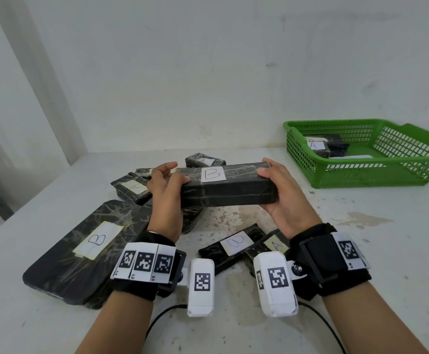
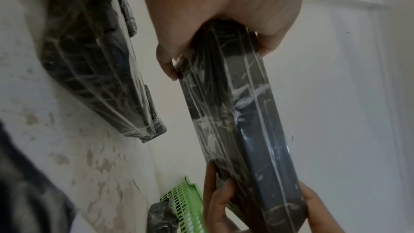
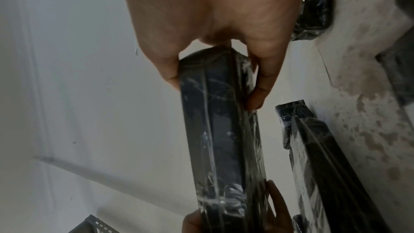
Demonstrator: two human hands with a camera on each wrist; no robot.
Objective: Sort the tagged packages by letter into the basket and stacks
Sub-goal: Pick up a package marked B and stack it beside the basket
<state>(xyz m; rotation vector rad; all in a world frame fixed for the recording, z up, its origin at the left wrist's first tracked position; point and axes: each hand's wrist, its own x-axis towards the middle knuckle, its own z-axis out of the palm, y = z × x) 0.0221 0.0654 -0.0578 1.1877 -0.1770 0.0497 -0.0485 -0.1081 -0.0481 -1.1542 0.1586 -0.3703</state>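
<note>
Black B-tagged package (image 1: 227,190) between both hands, above the pile (image 1: 131,187).

A white surface (image 1: 361,251), stained with brown patches and scuffs, meets a pale, marked wall (image 1: 208,72) behind. A black cable (image 1: 162,318) trails over its near edge. A grey metal bracket (image 3: 94,226) shows low down.

Packages tagged B (image 1: 212,174): three
Packages tagged A (image 1: 133,186): four
Green basket (image 1: 366,175): one
Hands (image 1: 166,198): two
</note>
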